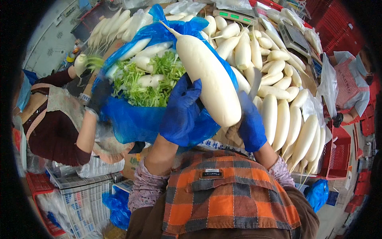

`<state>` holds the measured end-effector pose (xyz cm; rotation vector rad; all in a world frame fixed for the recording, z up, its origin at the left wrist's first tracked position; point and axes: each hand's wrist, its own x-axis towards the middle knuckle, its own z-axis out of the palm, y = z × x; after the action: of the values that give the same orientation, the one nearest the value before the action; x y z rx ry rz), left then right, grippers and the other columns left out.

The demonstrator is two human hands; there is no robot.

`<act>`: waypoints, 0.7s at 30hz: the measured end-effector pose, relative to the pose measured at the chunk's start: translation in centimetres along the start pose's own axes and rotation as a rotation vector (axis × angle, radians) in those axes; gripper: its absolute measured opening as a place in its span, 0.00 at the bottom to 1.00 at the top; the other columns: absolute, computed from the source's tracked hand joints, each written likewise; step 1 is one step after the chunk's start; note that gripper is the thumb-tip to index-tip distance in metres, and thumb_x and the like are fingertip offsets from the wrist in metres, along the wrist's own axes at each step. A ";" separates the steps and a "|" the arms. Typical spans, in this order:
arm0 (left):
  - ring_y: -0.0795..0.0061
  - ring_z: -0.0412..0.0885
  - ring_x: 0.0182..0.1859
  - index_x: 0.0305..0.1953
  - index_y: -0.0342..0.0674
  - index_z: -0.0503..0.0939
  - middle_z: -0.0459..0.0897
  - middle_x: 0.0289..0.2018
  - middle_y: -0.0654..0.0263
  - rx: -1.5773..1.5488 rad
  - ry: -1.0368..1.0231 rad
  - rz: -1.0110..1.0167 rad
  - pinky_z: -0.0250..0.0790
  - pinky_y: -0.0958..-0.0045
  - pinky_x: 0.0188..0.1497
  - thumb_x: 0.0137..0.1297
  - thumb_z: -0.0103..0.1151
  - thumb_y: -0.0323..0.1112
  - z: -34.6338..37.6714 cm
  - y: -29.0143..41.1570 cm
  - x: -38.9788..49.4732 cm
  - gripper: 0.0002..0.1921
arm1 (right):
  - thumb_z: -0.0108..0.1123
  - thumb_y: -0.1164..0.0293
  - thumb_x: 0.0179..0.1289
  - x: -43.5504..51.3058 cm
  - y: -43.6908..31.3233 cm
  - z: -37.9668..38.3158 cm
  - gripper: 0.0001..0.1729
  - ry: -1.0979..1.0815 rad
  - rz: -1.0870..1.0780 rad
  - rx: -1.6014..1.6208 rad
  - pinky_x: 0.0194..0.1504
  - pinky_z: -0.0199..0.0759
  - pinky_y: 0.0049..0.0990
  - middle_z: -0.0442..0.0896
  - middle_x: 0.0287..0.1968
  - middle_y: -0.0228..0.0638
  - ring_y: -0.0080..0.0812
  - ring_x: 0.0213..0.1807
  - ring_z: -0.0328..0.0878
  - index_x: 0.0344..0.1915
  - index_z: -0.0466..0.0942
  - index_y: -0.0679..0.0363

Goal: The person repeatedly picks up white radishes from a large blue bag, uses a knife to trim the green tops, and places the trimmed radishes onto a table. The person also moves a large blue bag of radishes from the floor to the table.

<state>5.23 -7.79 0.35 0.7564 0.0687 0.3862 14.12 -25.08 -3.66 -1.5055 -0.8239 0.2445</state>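
A large white daikon radish (209,77) slants across the middle of the view, its thin root tip at the upper left. My left hand (182,110), in a blue glove, grips it along its left side. Close to the blunt lower end, my right hand (252,122), also blue-gloved, is closed on a knife (255,83) whose blade points up. Behind the radish, a blue plastic bag (134,116) gapes around cut radish greens (167,71) and more white radishes.
Many daikon radishes (274,119) are heaped at the right. Digital scales (294,37) stand behind them. A co-worker (56,128) at the left holds a radish; another person (349,80) is at the far right. Red plastic crates (340,152) flank the pile.
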 end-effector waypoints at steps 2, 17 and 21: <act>0.63 0.76 0.59 0.67 0.36 0.62 0.74 0.59 0.57 -0.019 -0.022 -0.014 0.69 0.61 0.62 0.74 0.50 0.38 0.4 0.1 -0.1 0.24 | 0.53 0.69 0.68 -0.5 -0.2 0.1 0.25 -0.072 -0.021 -0.080 0.53 0.70 0.29 0.78 0.51 0.39 0.35 0.50 0.76 0.63 0.67 0.64; 0.73 0.78 0.52 0.61 0.33 0.73 0.81 0.51 0.61 0.788 0.157 0.113 0.70 0.73 0.56 0.70 0.54 0.29 -1.2 1.2 1.1 0.19 | 0.59 0.50 0.66 2.4 -1.4 -5.8 0.22 0.225 0.460 0.530 0.26 0.61 0.18 0.75 0.27 0.23 0.19 0.25 0.67 0.44 0.78 0.57; 0.75 0.79 0.49 0.57 0.33 0.76 0.83 0.47 0.61 0.838 0.256 0.289 0.70 0.74 0.55 0.70 0.54 0.29 -4.3 3.8 -1.7 0.16 | 0.51 0.63 0.72 6.8 3.8 -13.2 0.25 0.165 0.240 -0.345 0.27 0.60 0.19 0.66 0.24 0.22 0.18 0.24 0.60 0.66 0.68 0.56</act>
<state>1.57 -3.05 -0.32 1.5487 0.3807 0.7461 28.34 -30.73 -3.13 -1.9244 -0.5710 0.1568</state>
